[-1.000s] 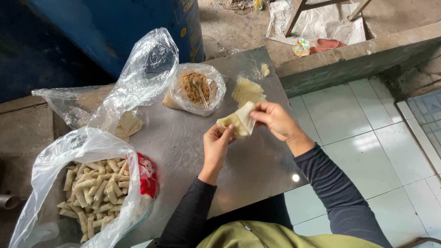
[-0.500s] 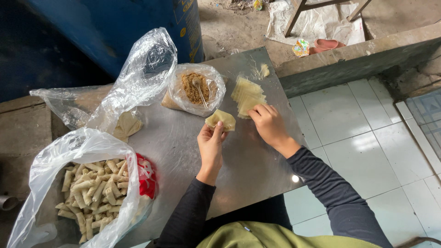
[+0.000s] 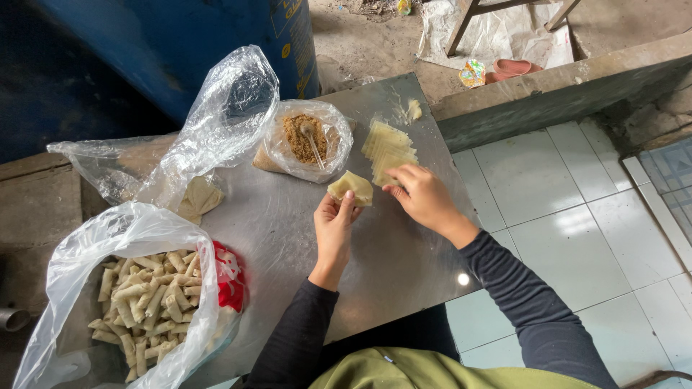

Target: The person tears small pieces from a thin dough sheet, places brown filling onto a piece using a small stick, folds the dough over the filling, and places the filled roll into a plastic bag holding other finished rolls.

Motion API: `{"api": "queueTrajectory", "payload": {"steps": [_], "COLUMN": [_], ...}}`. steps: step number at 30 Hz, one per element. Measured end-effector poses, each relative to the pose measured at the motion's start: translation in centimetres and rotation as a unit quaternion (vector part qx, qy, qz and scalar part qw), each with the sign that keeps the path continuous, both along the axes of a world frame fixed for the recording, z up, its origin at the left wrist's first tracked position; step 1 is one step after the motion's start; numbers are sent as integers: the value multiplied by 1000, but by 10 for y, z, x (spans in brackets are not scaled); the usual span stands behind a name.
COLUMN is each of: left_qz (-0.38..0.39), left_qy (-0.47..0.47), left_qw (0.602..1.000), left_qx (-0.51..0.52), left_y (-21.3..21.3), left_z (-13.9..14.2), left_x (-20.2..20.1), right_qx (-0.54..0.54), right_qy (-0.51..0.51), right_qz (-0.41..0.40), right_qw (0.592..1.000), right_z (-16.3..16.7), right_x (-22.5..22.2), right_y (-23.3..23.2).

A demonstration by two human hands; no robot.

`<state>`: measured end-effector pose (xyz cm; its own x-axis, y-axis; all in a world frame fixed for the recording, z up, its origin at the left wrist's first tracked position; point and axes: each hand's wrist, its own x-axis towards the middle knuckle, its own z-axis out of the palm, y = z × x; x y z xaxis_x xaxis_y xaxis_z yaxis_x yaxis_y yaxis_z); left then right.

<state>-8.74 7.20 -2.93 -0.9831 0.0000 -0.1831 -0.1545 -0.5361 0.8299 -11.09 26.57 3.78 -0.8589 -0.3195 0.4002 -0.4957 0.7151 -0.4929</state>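
My left hand (image 3: 334, 229) holds a small pale wrapper sheet (image 3: 352, 187) pinched between thumb and fingers above the steel table (image 3: 288, 238). My right hand (image 3: 423, 196) rests with its fingertips on a stack of square pale wrappers (image 3: 388, 147) at the table's far right. A clear bag of brown crumbly filling (image 3: 304, 138) with a spoon in it sits just beyond my left hand.
A large clear bag of several finished pale rolls (image 3: 140, 302) stands at the near left. Another clear bag (image 3: 209, 137) lies open beside folded dough (image 3: 198, 198). A blue drum (image 3: 180, 43) rises behind the table. Tiled floor (image 3: 548, 202) lies to the right.
My hands have parted: the right let go of the sheet and reached to the wrapper stack, while the left kept hold of the single wrapper.
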Motion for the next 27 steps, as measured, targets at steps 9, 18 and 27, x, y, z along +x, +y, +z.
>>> {"api": "queueTrajectory", "payload": {"steps": [9, 18, 27], "left_qz": [-83, -11, 32], "left_qy": [28, -11, -33], "left_qw": [996, 1000, 999], "left_qx": [-19, -17, 14], "left_y": [6, 2, 0], "left_z": [-4, -5, -6], "left_x": [4, -1, -4], "right_qx": [-231, -584, 55], "right_qy": [-227, -402, 86], "right_qz": [61, -15, -26], "right_qw": [944, 705, 994], "right_z": [-21, -33, -23], "right_x": [6, -41, -11], "right_y": [-13, 39, 14]}}
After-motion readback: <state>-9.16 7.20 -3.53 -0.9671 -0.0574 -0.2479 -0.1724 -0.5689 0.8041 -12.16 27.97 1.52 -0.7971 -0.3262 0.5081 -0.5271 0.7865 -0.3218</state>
